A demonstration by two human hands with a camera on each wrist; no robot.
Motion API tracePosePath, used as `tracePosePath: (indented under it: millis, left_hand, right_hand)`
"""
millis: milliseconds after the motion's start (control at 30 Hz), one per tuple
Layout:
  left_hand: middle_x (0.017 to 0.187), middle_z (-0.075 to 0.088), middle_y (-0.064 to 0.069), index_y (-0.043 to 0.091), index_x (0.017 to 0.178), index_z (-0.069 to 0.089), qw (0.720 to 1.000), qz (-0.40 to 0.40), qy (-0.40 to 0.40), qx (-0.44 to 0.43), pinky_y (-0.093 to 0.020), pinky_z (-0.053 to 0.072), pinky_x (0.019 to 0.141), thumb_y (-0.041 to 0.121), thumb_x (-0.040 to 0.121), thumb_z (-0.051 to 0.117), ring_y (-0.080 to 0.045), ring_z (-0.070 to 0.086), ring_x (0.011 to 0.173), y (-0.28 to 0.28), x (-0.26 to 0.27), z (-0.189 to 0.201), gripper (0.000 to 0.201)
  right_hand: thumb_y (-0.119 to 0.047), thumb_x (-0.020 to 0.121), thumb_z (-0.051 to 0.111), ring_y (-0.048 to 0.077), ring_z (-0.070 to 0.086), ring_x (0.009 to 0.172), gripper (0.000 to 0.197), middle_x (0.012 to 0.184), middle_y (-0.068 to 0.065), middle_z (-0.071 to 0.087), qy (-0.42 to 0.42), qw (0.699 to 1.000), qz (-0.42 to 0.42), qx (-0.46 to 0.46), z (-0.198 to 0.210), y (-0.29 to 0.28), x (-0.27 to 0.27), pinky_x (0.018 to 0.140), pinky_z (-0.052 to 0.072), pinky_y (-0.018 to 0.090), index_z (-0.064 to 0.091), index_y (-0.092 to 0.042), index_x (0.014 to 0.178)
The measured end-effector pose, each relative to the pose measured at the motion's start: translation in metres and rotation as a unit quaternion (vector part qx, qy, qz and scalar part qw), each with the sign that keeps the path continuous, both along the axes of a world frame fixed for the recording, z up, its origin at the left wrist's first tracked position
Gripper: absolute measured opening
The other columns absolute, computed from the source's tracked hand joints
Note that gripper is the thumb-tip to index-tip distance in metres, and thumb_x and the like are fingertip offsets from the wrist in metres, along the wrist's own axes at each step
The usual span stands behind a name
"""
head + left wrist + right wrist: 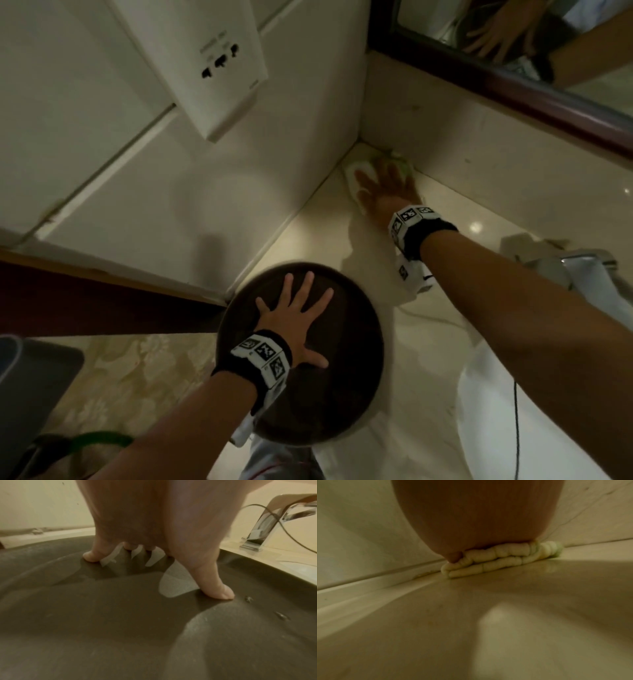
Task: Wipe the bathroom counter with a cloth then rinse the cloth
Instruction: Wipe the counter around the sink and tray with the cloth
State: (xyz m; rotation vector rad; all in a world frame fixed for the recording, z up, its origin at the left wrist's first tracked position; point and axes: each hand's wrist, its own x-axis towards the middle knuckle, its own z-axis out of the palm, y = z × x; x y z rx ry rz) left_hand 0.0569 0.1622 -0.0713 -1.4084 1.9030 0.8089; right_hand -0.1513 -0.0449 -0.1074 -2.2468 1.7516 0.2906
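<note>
Head view: the right hand (385,186) presses flat on the cloth (356,171) in the table (445,212) corner below the mirror (548,68); the left hand (294,318) lies spread on a brown tray (342,394). Left wrist view: fingertips (221,592) touch the tray. Right wrist view: the cloth sits folded against the wall

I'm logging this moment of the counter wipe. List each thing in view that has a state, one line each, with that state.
cloth: folded, flat on the counter, pushed into the back corner.
right hand: flat on the cloth, pressing it down.
left hand: fingers spread, resting on the tray.
round brown tray: lying on the counter, overhanging its front edge.
counter: glossy, bare ahead of the cloth.
faucet: no water visible.
</note>
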Motion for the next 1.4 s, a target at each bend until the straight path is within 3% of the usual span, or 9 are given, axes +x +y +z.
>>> tracePosePath:
  millis: [133,400,567,800,833,967,1067,1200,1400]
  left_hand:
    - [0.147,-0.045,0.006,0.047,0.143,-0.025,1.000,0.007,0.005,0.001,-0.077,0.008,0.103,0.071,0.068,0.066,-0.033,-0.035,0.138,0.001,-0.001,0.000,0.119]
    - [0.148,-0.043,0.005,0.047,0.143,-0.024,1.000,-0.001,0.000,-0.004,-0.077,0.012,0.103,0.072,0.066,0.066,-0.034,-0.032,0.140,0.002,-0.001,-0.002,0.121]
    - [0.149,-0.042,0.004,0.047,0.142,-0.025,1.000,-0.008,-0.009,-0.009,-0.076,0.014,0.103,0.075,0.065,0.065,-0.035,-0.030,0.140,0.000,0.000,-0.002,0.122]
    - [0.150,-0.041,0.007,0.049,0.143,-0.022,1.000,-0.006,-0.009,-0.024,-0.076,0.017,0.103,0.077,0.063,0.065,-0.033,-0.028,0.142,0.001,0.001,-0.004,0.122]
    - [0.150,-0.041,0.008,0.050,0.143,-0.022,1.000,-0.008,-0.011,-0.024,-0.076,0.018,0.103,0.077,0.063,0.065,-0.033,-0.027,0.142,0.001,0.001,-0.004,0.122]
    - [0.150,-0.041,0.008,0.050,0.142,-0.023,0.999,-0.010,-0.018,-0.025,-0.076,0.019,0.102,0.078,0.062,0.065,-0.032,-0.027,0.142,0.002,0.000,-0.005,0.122]
    - [0.150,-0.040,0.007,0.050,0.142,-0.023,0.999,-0.017,-0.022,-0.028,-0.076,0.020,0.102,0.079,0.063,0.063,-0.033,-0.026,0.142,0.001,0.000,-0.005,0.121]
    - [0.151,-0.039,0.005,0.048,0.144,-0.023,0.999,-0.030,-0.025,-0.038,-0.075,0.021,0.101,0.080,0.064,0.060,-0.034,-0.025,0.143,0.003,0.000,-0.002,0.119]
    - [0.151,-0.039,0.004,0.047,0.144,-0.022,0.999,-0.024,-0.034,-0.025,-0.076,0.022,0.100,0.077,0.064,0.064,-0.035,-0.025,0.142,0.000,-0.005,-0.001,0.121]
  right_hand:
    - [-0.052,0.100,0.020,0.022,-0.007,0.150,0.053,0.163,-0.007,-0.010,-0.027,0.998,-0.056,0.025,-0.001,0.029,-0.027,0.119,-0.002,0.046,0.004,-0.048,0.150]
    - [-0.049,0.101,0.019,0.018,-0.012,0.149,0.052,0.162,-0.009,-0.015,-0.045,0.986,-0.158,0.002,0.000,0.096,-0.084,0.119,-0.008,0.045,0.002,-0.048,0.150]
    - [-0.048,0.100,0.012,0.024,-0.015,0.149,0.055,0.161,-0.002,-0.020,0.002,0.990,-0.140,0.023,-0.002,0.136,-0.076,0.119,-0.005,0.050,-0.006,-0.042,0.152]
    - [-0.051,0.097,0.002,0.027,-0.019,0.147,0.057,0.160,0.003,-0.022,-0.014,0.994,-0.101,0.037,-0.006,0.226,-0.059,0.118,-0.007,0.052,-0.007,-0.039,0.152]
    - [-0.052,0.095,0.001,0.029,-0.014,0.148,0.059,0.161,0.004,-0.018,-0.023,0.995,-0.093,0.032,-0.007,0.243,-0.056,0.118,-0.004,0.054,-0.002,-0.039,0.153]
    - [-0.049,0.099,0.013,0.041,0.023,0.144,0.058,0.159,0.014,0.023,-0.050,0.995,-0.083,-0.002,-0.008,0.316,-0.040,0.111,0.025,0.061,0.035,-0.029,0.149]
    - [-0.047,0.100,0.015,0.040,0.021,0.145,0.057,0.158,0.014,0.026,-0.045,0.995,-0.086,-0.015,-0.007,0.349,-0.032,0.112,0.021,0.060,0.031,-0.028,0.151]
    - [-0.047,0.099,0.022,0.038,0.016,0.147,0.057,0.159,0.012,0.021,-0.046,0.995,-0.083,-0.027,-0.008,0.352,-0.034,0.114,0.019,0.060,0.022,-0.029,0.153]
    - [-0.048,0.097,0.027,0.039,0.025,0.144,0.058,0.157,0.013,0.028,-0.049,0.994,-0.093,-0.025,-0.008,0.348,-0.032,0.111,0.025,0.060,0.029,-0.028,0.151]
